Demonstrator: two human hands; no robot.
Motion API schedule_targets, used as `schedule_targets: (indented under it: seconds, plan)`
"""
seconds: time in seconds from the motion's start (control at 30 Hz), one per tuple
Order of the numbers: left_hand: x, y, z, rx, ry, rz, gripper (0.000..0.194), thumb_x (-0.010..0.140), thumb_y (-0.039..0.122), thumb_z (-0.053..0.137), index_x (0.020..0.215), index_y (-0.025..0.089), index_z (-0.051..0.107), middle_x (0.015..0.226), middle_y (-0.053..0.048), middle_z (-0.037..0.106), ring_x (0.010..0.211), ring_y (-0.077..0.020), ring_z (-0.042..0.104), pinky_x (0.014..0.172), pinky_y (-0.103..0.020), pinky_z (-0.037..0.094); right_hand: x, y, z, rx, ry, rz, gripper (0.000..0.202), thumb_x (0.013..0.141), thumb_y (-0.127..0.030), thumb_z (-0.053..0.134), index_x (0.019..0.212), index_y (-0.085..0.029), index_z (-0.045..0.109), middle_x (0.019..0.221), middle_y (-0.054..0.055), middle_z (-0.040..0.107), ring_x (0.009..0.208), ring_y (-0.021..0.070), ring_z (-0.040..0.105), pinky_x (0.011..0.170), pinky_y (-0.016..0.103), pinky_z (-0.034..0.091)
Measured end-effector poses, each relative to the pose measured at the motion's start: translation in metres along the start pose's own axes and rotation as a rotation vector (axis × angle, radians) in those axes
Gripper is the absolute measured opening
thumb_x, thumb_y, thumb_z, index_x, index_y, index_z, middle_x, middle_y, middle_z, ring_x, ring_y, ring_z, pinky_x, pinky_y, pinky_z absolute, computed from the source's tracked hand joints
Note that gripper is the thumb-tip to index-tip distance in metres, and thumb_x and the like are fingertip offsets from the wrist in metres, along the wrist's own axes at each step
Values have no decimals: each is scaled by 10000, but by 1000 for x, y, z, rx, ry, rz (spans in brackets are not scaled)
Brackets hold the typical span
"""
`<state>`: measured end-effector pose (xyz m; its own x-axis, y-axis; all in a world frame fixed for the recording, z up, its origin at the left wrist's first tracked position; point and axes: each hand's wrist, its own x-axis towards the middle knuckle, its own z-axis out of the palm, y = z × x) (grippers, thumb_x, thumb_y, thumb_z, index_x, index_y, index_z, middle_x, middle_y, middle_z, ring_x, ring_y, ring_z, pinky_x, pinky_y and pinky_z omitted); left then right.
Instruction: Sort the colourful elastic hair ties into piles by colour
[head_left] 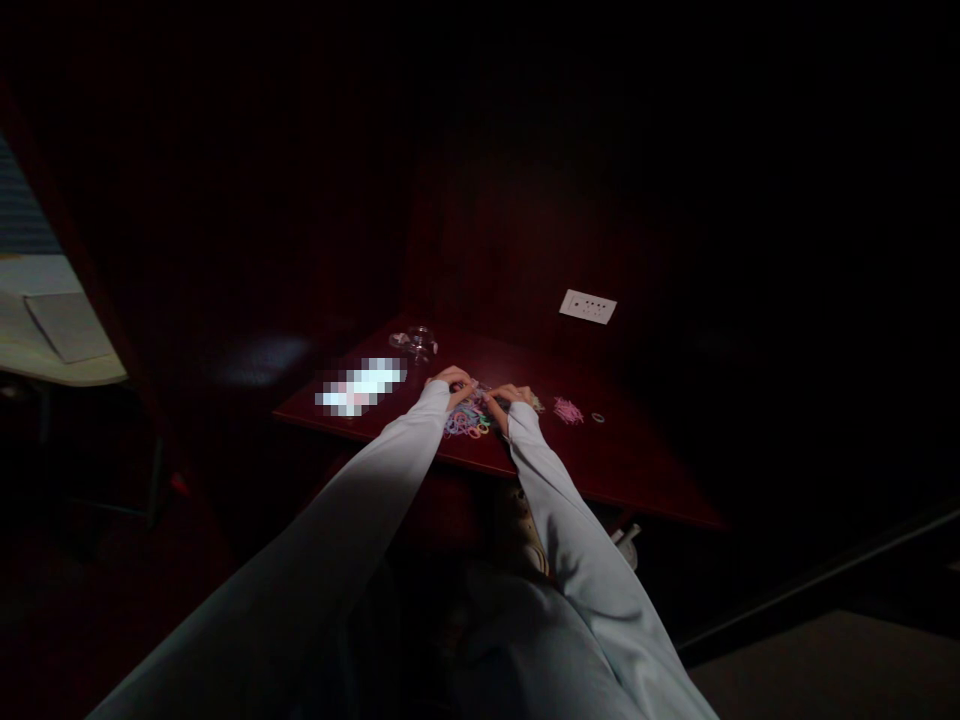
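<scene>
Both my hands work over a pile of small multicoloured hair ties (466, 421) near the front edge of the dark red table (487, 462). My left hand (452, 380) is at the pile's back left, fingers bent and closed. Facing it from the right, my right hand (511, 394) also has its fingers drawn together. What either hand pinches is too small to make out. Right of my right hand lies a separate heap of pink hair ties (568, 410), and beyond it a single bluish hair tie (598, 417).
A clear container (421, 343) stands at the table's back left. Nearer, a bright pixelated rectangle (360, 387) lies on the left side. A white socket plate (589, 306) is on the wall behind. Far left shows a pale table (82, 372) with a box.
</scene>
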<state>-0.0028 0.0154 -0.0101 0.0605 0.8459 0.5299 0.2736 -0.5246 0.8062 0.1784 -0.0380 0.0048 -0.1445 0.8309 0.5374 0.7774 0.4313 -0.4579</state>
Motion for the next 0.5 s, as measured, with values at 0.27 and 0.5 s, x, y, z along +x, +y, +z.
schedule_targets:
  seconds: [0.27, 0.5]
  plan:
    - [-2, 6, 0, 17, -5, 5, 294, 833, 473, 750, 710, 207, 725, 908, -44, 752, 862, -187, 664, 846, -330, 524, 1, 5, 4, 23, 36, 0, 391, 1035, -514, 462, 942, -277, 760, 998, 51, 729, 1026, 249, 539, 975, 368, 431]
    - [-1, 2, 1, 38, -20, 20, 231, 819, 414, 774, 707, 216, 731, 918, -36, 748, 865, -191, 667, 867, -347, 522, 1, 3, 2, -4, 8, 14, 322, 1013, -455, 503, 861, -283, 729, 980, 50, 722, 1024, 254, 546, 971, 376, 442]
